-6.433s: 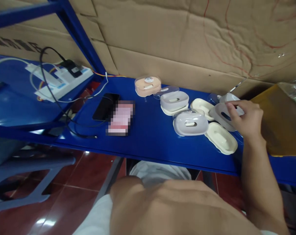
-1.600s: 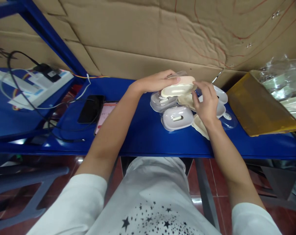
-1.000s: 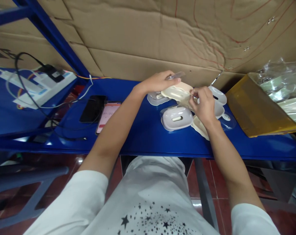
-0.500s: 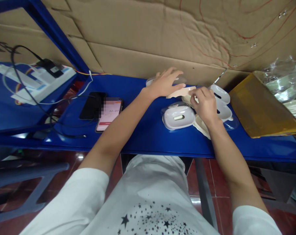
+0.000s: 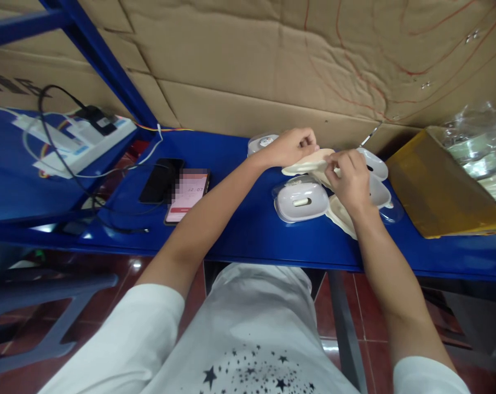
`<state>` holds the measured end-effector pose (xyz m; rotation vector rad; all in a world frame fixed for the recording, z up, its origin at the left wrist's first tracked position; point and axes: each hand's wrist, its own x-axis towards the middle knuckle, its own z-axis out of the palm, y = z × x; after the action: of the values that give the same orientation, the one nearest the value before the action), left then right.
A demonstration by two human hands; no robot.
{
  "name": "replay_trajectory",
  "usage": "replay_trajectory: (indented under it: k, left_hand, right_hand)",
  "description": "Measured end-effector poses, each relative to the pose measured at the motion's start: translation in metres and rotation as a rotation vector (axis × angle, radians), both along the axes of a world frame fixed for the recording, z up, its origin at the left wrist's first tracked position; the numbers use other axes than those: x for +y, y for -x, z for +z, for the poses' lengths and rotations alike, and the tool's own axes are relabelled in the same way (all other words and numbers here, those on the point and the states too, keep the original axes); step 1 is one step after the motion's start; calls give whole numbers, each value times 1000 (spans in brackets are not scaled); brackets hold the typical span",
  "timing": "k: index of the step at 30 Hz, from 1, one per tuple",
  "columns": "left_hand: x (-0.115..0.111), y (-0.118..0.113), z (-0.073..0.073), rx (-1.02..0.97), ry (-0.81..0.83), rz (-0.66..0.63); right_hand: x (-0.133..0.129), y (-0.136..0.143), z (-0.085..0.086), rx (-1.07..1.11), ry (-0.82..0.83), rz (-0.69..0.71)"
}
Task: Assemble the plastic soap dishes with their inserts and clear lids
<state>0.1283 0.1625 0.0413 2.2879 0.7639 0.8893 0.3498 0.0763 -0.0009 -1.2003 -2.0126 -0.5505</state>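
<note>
A cream, leaf-like piece with a wavy edge [image 5: 303, 164] lies between my two hands. My right hand [image 5: 350, 178] is closed, its thumb and fingertips pinching the right end of that piece. At the piece's far edge my left hand [image 5: 291, 146] has its fingers curled in; what they hold, if anything, is hidden. Just in front sits a white oval shell with a slot and a small white peg [image 5: 301, 201]. Another cream piece [image 5: 340, 215] lies partly under my right wrist. Two white oval shells, an upper one [image 5: 374, 164] and a lower one [image 5: 380, 191], show beyond my right hand.
A clear-and-white oval case [image 5: 257, 145] stands behind my left forearm. Left are a lit phone [image 5: 188, 197], a dark phone [image 5: 155, 180] and a power strip with cables [image 5: 87, 153]. A taped cardboard box [image 5: 445, 189] with clear plastic parts [image 5: 478, 145] stands right.
My left hand's spread fingers have curled in. The cream piece has tilted so more of its wavy near edge shows. My right hand stays on its right end; the view has shifted slightly.
</note>
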Motion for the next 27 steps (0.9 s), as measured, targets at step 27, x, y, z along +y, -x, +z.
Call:
replay_trajectory:
  k: [27]
  left_hand:
    - [-10,-12,-10,-19,60,-110]
  right_hand:
    - [3,-1,-6,-90,11,-19]
